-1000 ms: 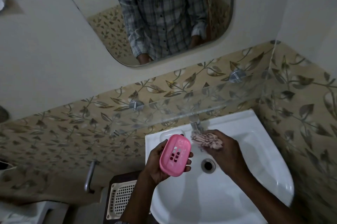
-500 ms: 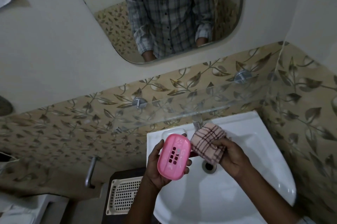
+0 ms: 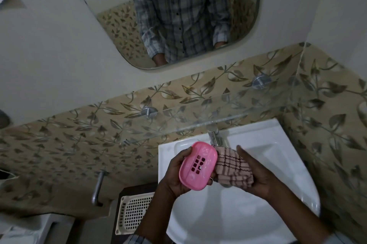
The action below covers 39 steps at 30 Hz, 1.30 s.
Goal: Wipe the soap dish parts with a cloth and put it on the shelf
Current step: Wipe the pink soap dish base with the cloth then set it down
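My left hand (image 3: 174, 181) clasps the light, stiff, probably slippery soap dish part (image 3: 197, 166) by its rims, my right hand (image 3: 257, 173) bunching the soft cloth (image 3: 232, 168) at its 3 o'clock.

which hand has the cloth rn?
The right hand holds the checked cloth over the white sink. The left hand instead grips the pink soap dish part, the one with drain holes.

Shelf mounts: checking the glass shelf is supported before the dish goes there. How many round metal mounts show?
2. One mount is on the leaf-patterned tiles left of the tap; the other is near the right corner. None looks hidden.
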Available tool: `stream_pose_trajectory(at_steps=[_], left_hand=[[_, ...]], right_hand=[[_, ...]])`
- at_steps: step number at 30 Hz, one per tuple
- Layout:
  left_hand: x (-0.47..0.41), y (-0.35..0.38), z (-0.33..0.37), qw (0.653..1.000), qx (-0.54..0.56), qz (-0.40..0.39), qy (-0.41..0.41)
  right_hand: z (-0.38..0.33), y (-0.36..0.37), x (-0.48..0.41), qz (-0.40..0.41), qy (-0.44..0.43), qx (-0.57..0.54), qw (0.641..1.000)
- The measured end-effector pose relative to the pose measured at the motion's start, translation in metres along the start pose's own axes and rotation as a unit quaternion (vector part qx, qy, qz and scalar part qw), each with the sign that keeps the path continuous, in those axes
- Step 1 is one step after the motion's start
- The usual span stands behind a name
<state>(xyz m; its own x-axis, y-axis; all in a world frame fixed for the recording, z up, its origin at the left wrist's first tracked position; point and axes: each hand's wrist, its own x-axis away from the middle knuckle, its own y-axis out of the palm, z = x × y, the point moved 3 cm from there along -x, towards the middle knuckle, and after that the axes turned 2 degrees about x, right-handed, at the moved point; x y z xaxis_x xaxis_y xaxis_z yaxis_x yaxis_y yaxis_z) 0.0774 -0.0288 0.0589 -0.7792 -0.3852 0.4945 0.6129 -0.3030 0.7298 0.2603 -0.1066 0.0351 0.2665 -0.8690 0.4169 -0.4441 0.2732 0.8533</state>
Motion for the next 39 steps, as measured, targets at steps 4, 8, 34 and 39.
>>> stream_pose_trajectory(at_steps=[4,8,34,39], left_hand=[[-0.002,-0.007,0.006,1.000,0.008,-0.019,-0.018],[-0.001,-0.017,0.007,0.998,0.046,0.020,-0.046],[-0.016,-0.017,0.012,0.990,-0.012,0.131,-0.039],[-0.012,-0.006,0.017,0.995,0.011,0.096,-0.011]], right_hand=[[-0.002,0.007,-0.012,0.031,-0.014,0.050,0.998],[-0.007,-0.006,-0.016,0.125,-0.114,0.112,0.979],[0.023,0.070,-0.025,-0.101,-0.535,0.757,0.360],[0.032,0.070,-0.029,-0.039,-0.480,0.760,0.436]])
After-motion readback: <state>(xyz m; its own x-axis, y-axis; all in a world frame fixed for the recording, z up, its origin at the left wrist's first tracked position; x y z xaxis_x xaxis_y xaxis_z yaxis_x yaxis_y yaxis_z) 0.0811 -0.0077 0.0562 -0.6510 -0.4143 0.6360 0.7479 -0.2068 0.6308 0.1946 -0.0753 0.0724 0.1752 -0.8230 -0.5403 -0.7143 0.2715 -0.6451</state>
